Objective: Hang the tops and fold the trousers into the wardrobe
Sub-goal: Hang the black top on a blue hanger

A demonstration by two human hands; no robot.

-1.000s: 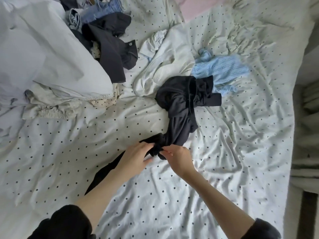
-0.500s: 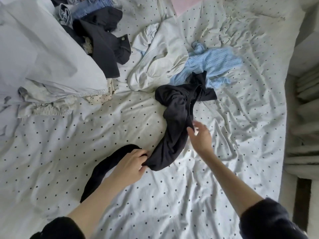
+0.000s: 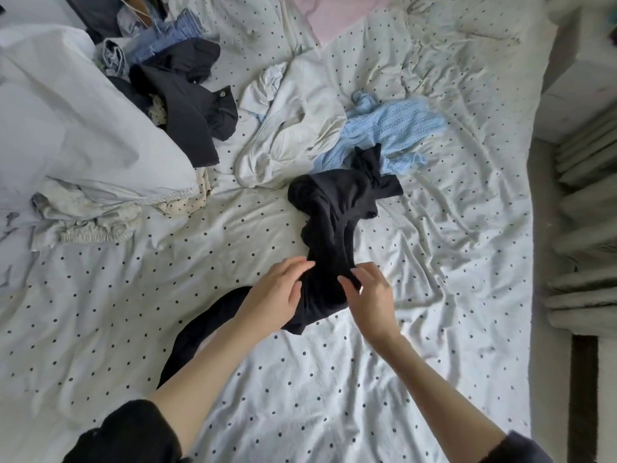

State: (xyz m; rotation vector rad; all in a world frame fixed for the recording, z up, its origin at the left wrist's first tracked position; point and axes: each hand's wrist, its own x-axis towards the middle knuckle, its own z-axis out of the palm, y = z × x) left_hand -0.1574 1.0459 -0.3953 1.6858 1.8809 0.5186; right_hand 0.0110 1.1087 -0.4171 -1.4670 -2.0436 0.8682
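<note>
A crumpled black garment (image 3: 337,208) lies twisted in the middle of the dotted bed sheet (image 3: 334,379); one long black leg of it trails under my left forearm toward the lower left. My left hand (image 3: 275,297) grips the garment's near part from the left, fingers curled into the fabric. From the right, my right hand (image 3: 369,295) pinches the same part with bent fingers. Behind the garment lie a light blue knitted top (image 3: 397,128) and a white top (image 3: 297,128).
A big white bundle (image 3: 73,128) fills the left side, cream clothes spilling beneath it. Dark garments (image 3: 187,101) and denim (image 3: 167,41) are piled at the back left. A pink fabric (image 3: 334,15) shows at the back. The bed's right edge meets grey furniture (image 3: 587,228).
My right hand has come back from the garment's right side and taken hold of its near part. My left hand shifted up along the fabric, and the garment bunched closer between both hands.
</note>
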